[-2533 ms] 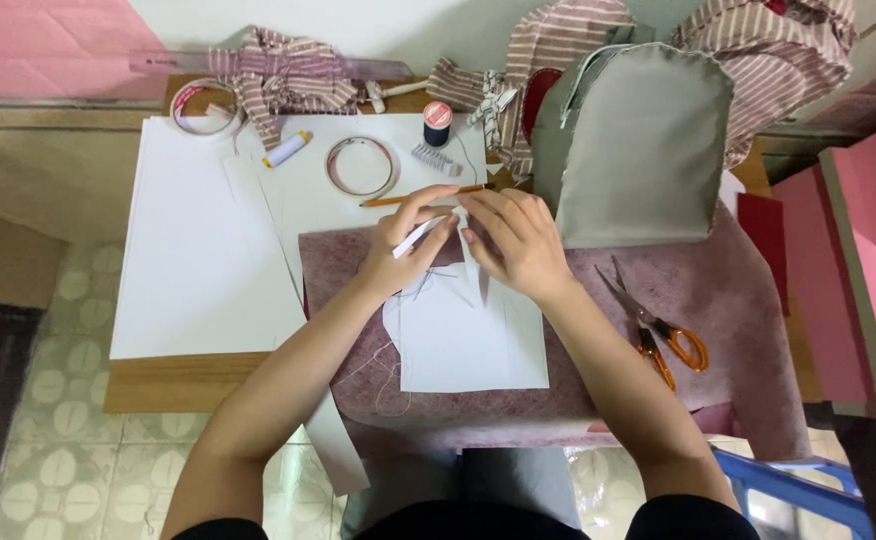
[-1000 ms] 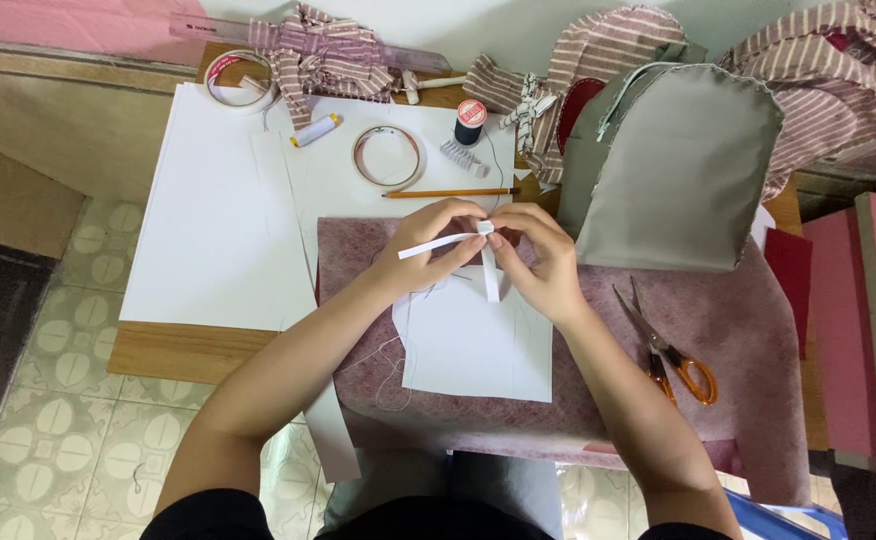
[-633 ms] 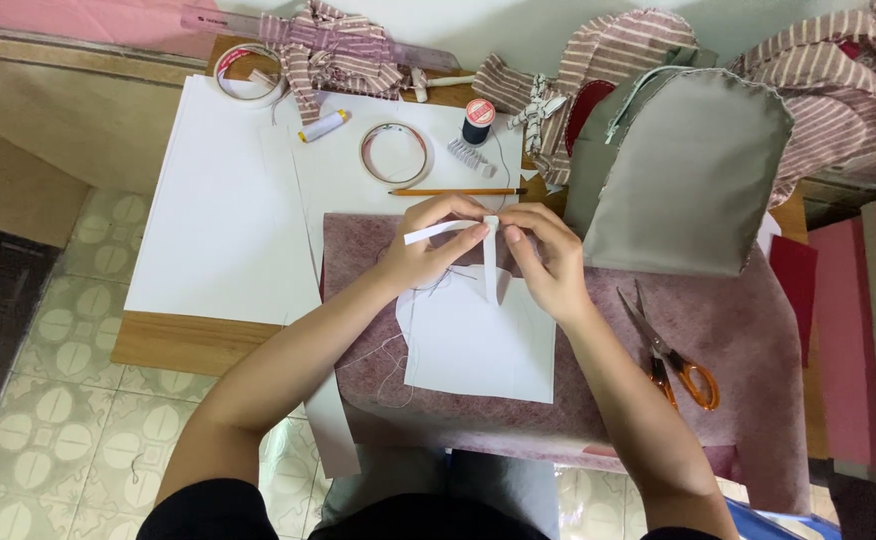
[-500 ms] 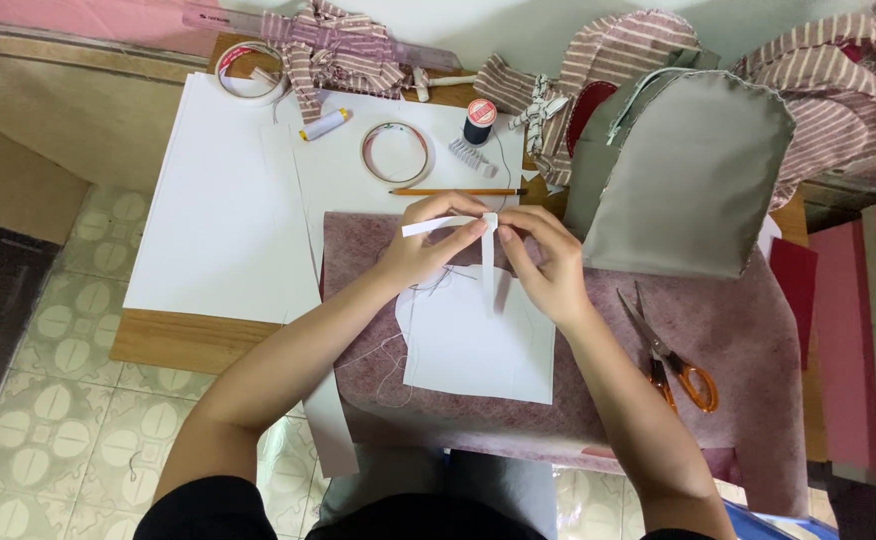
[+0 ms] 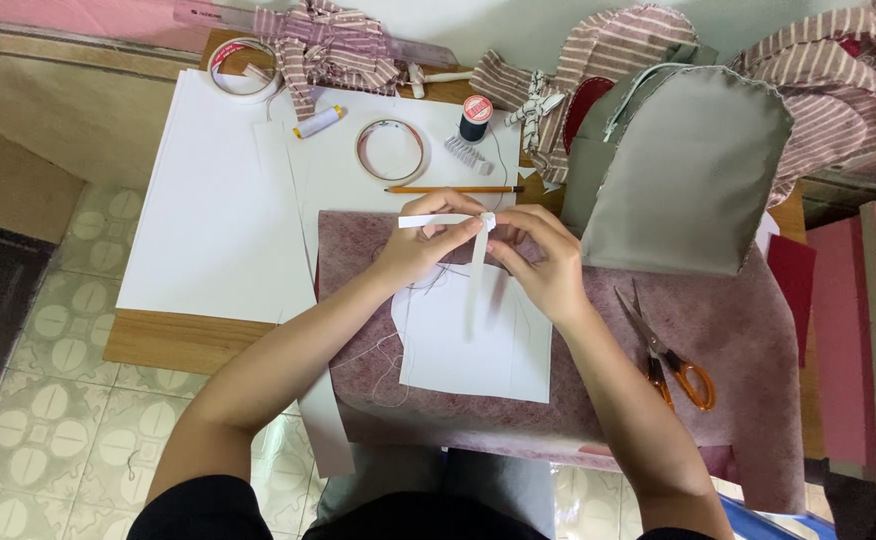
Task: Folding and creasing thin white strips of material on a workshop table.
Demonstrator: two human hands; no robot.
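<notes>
Two hands at work above the white paper pattern [image 5: 478,345]: left hand [image 5: 420,250] and right hand [image 5: 543,258] both pinch a white strip [image 5: 478,268] at its fold. Step: shaping the bend; next, firm, even pressure. Scissors [image 5: 668,352] right of pattern.

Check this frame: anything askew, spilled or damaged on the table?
Nothing stands out. Both hands, left and right, pinch a white strip over the paper; scissors lie closed on the felt.
</notes>
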